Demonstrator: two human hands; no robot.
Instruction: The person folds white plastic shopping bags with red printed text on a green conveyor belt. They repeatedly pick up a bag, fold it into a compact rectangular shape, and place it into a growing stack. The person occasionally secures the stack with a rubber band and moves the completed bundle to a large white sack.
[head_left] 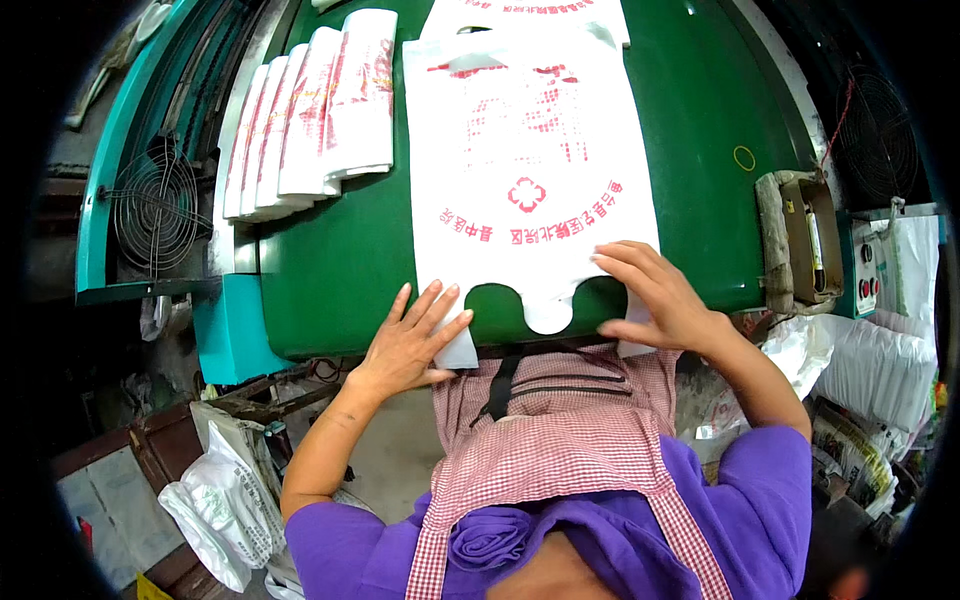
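Green table [705,130] up top of frame, white bag [530,165] on it. Left hand [405,345], right hand [668,305]: fingers spread at its lower end, probably keeping it flat.

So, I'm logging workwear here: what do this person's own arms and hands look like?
The left hand and right hand are ungloved. Both forearms are bare, with nothing visibly worn on them. Above are short purple sleeves.
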